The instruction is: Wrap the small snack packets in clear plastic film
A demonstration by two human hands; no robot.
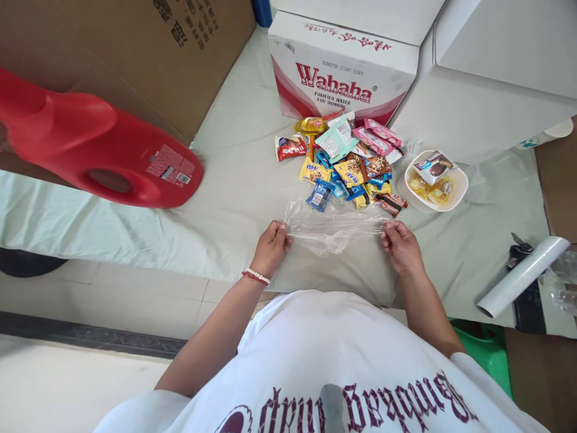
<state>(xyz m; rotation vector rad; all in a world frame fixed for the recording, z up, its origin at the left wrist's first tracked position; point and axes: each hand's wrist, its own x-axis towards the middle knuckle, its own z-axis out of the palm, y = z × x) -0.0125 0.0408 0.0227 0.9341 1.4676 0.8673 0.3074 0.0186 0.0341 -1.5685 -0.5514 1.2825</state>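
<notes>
A sheet of clear, crinkled plastic film (333,231) is stretched between my two hands, low over the cloth. My left hand (271,243) pinches its left end, and my right hand (401,245) pinches the right end. Whether the film is a bag or a single sheet, I cannot tell. Just beyond it lies a pile of small wrapped snacks (349,171) in yellow, blue, pink, red and mint packets. The film's far edge touches or overlaps the nearest packets. To the right of the pile, a white plastic tub (435,201) holds a few wrapped snacks.
Behind the pile stands a Wahaha water carton (340,72). A big red jug (108,150) lies left, by a brown cardboard box (112,54). At right are a white roll (523,276), keys (520,243) and a black item (529,307). A green stool (489,355) is below.
</notes>
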